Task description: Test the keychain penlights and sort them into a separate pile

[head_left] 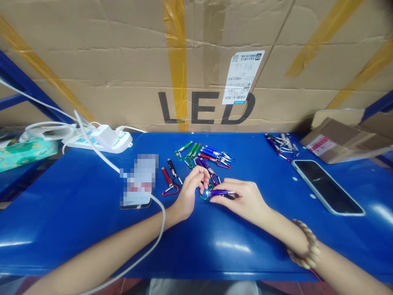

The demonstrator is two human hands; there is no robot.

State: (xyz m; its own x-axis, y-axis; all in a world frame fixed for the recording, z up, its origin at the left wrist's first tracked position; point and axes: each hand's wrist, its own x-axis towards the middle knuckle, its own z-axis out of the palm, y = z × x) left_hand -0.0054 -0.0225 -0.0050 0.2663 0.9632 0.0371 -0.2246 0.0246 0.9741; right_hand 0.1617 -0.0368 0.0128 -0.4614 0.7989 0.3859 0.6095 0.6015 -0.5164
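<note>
My right hand (244, 198) is closed around a purple keychain flashlight (220, 192), which it holds level above the blue table. The flashlight's head points left, with a bluish glow at its end. My left hand (192, 188) is loosely curled beside that head, fingers bent and a little apart, and I see nothing in it. A green clip (204, 196) shows just under the flashlight head, partly hidden. Behind the hands lie purple flashlights (206, 164) with clips, green ones (194, 150), blue ones (215, 151) and a red one (208, 157).
Left of my hands are a red flashlight (166, 176), a black one (172, 167) and a blurred-out phone (139, 180) with a white cable across it. A power strip (119, 143) stands back left. At right lie another phone (328, 186), several flashlights (278, 147) and a small carton (334, 141).
</note>
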